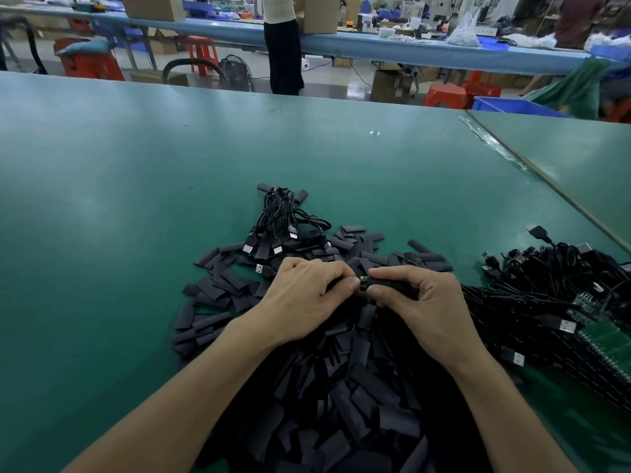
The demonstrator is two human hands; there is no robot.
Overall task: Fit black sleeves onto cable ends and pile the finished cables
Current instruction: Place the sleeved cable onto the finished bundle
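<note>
Black sleeve (392, 285) sits at frame centre, pinched between thumb and forefinger of the right hand (423, 305). Its left tip meets the cable end (362, 280), which shows in the gap between the two thumbs. Left hand (307, 298) is curled and pinches the cable end from the left. Both hands are over the loose sleeve pile (341, 387) on the green bench (136, 199), lower centre. Sleeved cables (283, 216) lie bundled just above the hands, and the unsleeved cable heap (563, 295) is at the right edge.
</note>
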